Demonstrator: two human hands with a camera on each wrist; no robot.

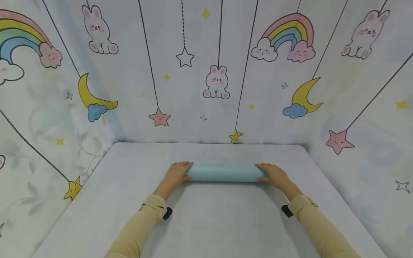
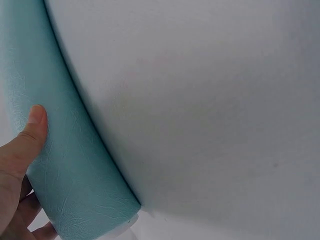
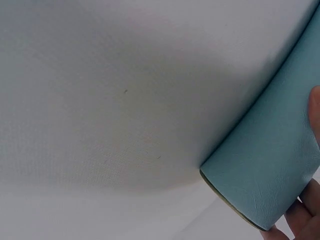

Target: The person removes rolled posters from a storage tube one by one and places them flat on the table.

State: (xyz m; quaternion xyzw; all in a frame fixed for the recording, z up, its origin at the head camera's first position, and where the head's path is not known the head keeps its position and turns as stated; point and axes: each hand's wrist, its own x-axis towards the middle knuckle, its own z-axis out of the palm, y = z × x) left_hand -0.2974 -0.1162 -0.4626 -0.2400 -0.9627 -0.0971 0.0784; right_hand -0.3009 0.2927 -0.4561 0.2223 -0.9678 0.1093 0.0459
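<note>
A light blue rolled-up mat [image 1: 226,173] with a finely creased, leather-like surface lies crosswise on the white table. My left hand [image 1: 175,174] grips its left end, and my right hand [image 1: 275,175] grips the right end. In the left wrist view the thumb of the left hand [image 2: 17,160] presses on the near side of the roll [image 2: 75,155], while the other fingers reach round behind it. The right wrist view shows part of the right hand [image 3: 311,200] curled about the roll's end [image 3: 265,160], where a thin layered edge shows.
The white table [image 1: 226,222] has rounded back corners and a few tiny dark specks near its back edge. A curtain [image 1: 193,96] printed with rabbits, stars, moons and rainbows hangs behind it and along both sides.
</note>
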